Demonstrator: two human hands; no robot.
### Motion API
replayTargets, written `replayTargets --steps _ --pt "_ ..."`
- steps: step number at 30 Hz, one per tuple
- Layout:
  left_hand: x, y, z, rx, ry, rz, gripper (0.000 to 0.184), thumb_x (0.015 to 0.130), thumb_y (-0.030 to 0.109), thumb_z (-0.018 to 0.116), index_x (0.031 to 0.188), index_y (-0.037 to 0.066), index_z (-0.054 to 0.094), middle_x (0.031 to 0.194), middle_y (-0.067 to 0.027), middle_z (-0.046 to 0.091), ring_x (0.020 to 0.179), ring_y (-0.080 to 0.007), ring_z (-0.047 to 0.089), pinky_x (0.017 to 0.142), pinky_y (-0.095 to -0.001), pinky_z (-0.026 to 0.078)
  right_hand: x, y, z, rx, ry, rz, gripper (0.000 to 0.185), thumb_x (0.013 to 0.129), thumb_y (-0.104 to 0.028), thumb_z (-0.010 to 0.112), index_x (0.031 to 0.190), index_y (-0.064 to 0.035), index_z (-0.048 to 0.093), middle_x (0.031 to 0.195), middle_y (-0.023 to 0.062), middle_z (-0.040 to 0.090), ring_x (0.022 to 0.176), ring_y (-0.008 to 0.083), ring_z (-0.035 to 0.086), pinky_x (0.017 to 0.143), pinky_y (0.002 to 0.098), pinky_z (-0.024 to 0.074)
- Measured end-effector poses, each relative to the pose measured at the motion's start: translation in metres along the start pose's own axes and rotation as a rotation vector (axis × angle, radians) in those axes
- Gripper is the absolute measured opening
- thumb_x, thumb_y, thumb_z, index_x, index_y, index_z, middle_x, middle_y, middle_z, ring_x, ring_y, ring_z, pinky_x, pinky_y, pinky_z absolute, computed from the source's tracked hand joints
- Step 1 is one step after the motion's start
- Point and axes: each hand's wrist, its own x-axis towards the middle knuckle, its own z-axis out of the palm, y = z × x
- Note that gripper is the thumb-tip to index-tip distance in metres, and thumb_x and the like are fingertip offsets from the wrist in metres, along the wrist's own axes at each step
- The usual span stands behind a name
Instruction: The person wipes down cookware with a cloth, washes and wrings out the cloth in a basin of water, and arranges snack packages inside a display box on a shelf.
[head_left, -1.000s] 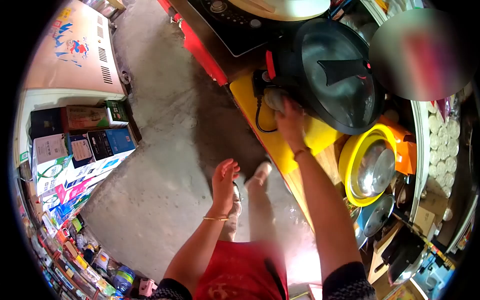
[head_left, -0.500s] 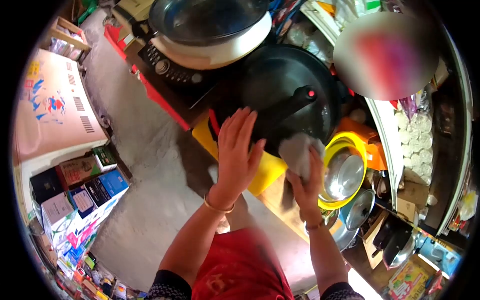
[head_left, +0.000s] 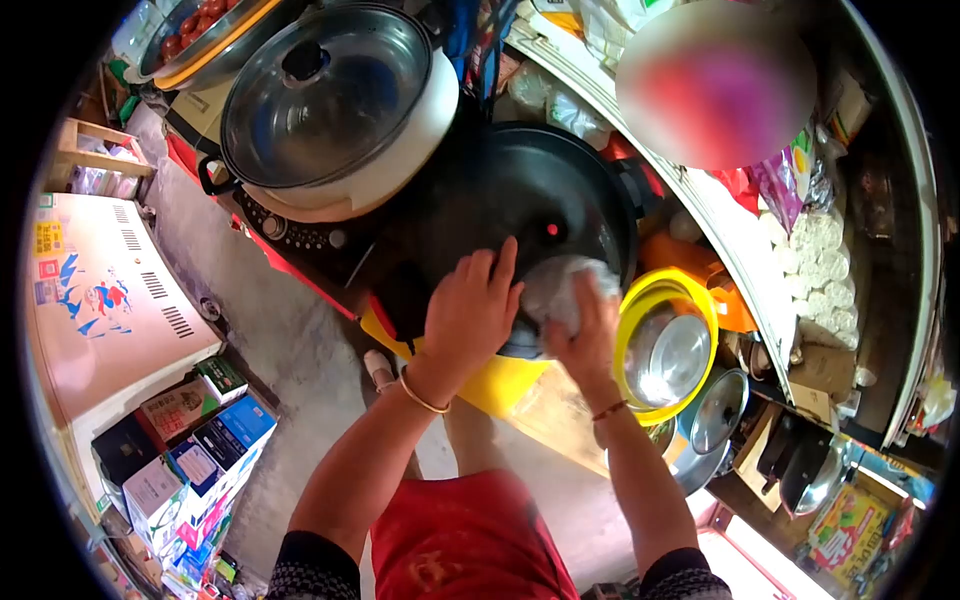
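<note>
My right hand [head_left: 588, 335] grips a pale grey cloth [head_left: 560, 285], slightly blurred, against the near right part of a large black round pan or lid [head_left: 500, 190]. A red dot shows near the middle of that black piece. My left hand [head_left: 470, 308] is over its near left edge with the fingers stretched out, holding nothing. Whether the left fingertips press on the surface is hard to tell. Beneath the near rim is a yellow surface [head_left: 500, 392]. Right of my right hand stands a yellow basin [head_left: 708, 365] with a metal bowl [head_left: 670, 350] inside.
A glass-lidded pot [head_left: 330, 110] stands at the far left beside a control panel [head_left: 300, 235]. Behind it is a tray of red food [head_left: 200, 30]. A white shelf edge [head_left: 690, 215] runs along the right. Boxes [head_left: 190, 440] are stacked on the left; pot lids [head_left: 720, 410] lie lower right.
The view has shifted, bringing the whole glass lid and red food into sight. My right hand and the cloth are now farther onto the black surface. The left hand stays near its edge.
</note>
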Motion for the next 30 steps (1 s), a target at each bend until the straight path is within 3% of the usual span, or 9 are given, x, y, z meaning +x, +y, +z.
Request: replayTargets --steps 4,6,10,13,15,19,23,28,30 --pt "-0.002 -0.007 0.006 0.039 0.066 0.081 0.047 0.085 0.023 0.059 0.125 -0.001 0.049 0.091 -0.0111 0.052 0.079 -0.0231 0.056 0.063 -0.0316 0.05 0.071 0.027 0.004 -0.006 0.113 0.236 0.058 0.085 -0.031 0.059 0.132 -0.0018 0.043 0.137 0.0206 0.043 0.123 0.0388 0.042 0.106 0.0473 0.0283" --pt "0.0 -0.009 0.003 0.007 0.037 0.067 0.048 0.085 0.024 0.06 0.125 -0.001 0.049 0.09 -0.0104 0.052 0.079 -0.0224 0.056 0.062 -0.0312 0.05 0.126 0.037 0.013 -0.016 0.077 0.164 0.062 0.084 -0.041 0.058 0.129 0.0001 0.047 0.132 0.0223 0.047 0.121 0.038 0.045 0.104 0.0412 0.0321" --pt "0.004 -0.009 -0.001 -0.038 -0.057 0.044 0.053 0.08 0.023 0.068 0.125 0.0 0.049 0.091 -0.0118 0.056 0.079 -0.0226 0.058 0.068 -0.0287 0.052 0.205 0.006 0.044 -0.157 -0.138 0.135 0.066 0.083 -0.052 0.053 0.131 -0.0061 0.047 0.132 0.0137 0.05 0.121 0.0344 0.046 0.105 0.0397 0.0324" --pt "0.003 -0.012 -0.001 -0.024 -0.068 0.073 0.056 0.08 0.023 0.068 0.126 -0.002 0.048 0.091 -0.0116 0.055 0.08 -0.0227 0.058 0.068 -0.0284 0.052 0.224 -0.041 0.051 -0.273 -0.262 -0.009 0.073 0.081 -0.052 0.057 0.133 -0.0024 0.044 0.13 0.0185 0.05 0.12 0.0383 0.045 0.104 0.0404 0.0334" --pt "0.006 -0.012 -0.001 -0.032 -0.053 0.093 0.058 0.079 0.024 0.069 0.126 -0.003 0.047 0.09 -0.0116 0.055 0.081 -0.0227 0.057 0.068 -0.0282 0.052 0.226 -0.073 0.039 -0.221 -0.522 -0.055 0.074 0.081 -0.051 0.06 0.137 -0.0065 0.039 0.132 0.017 0.049 0.121 0.0393 0.044 0.104 0.0427 0.0323" --pt "0.006 -0.01 -0.008 0.011 -0.129 0.084 0.061 0.079 0.026 0.068 0.128 -0.003 0.045 0.092 -0.0109 0.055 0.081 -0.0223 0.057 0.066 -0.0286 0.051 0.205 -0.064 0.044 -0.253 -0.481 -0.364 0.074 0.081 -0.049 0.061 0.139 -0.0105 0.037 0.136 0.0146 0.046 0.126 0.0359 0.041 0.106 0.0459 0.0293" --pt "0.008 -0.012 0.0 0.021 -0.082 0.103 0.063 0.079 0.029 0.066 0.13 -0.002 0.044 0.094 -0.0097 0.056 0.081 -0.0212 0.057 0.064 -0.0288 0.051 0.202 -0.012 0.036 -0.189 -0.235 0.121 0.067 0.085 -0.049 0.054 0.134 -0.0064 0.042 0.135 0.0151 0.047 0.129 0.0297 0.041 0.112 0.0468 0.0149" --pt "0.024 -0.005 -0.014 -0.033 -0.195 0.054 0.054 0.081 0.034 0.066 0.123 0.004 0.05 0.095 -0.0096 0.06 0.075 -0.0233 0.06 0.061 -0.031 0.052 0.163 0.039 0.004 -0.109 -0.001 0.219 0.055 0.083 -0.03 0.062 0.125 0.0042 0.048 0.121 0.0263 0.053 0.116 0.0401 0.048 0.099 0.0407 0.0384" --pt "0.028 -0.006 -0.012 -0.079 -0.298 -0.023 0.046 0.081 0.035 0.066 0.115 0.005 0.056 0.093 -0.0102 0.062 0.073 -0.0244 0.062 0.06 -0.0318 0.052 0.144 0.054 -0.014 -0.047 0.025 0.274 0.053 0.084 -0.028 0.061 0.125 0.0023 0.048 0.119 0.0255 0.053 0.115 0.0403 0.048 0.098 0.042 0.0381"
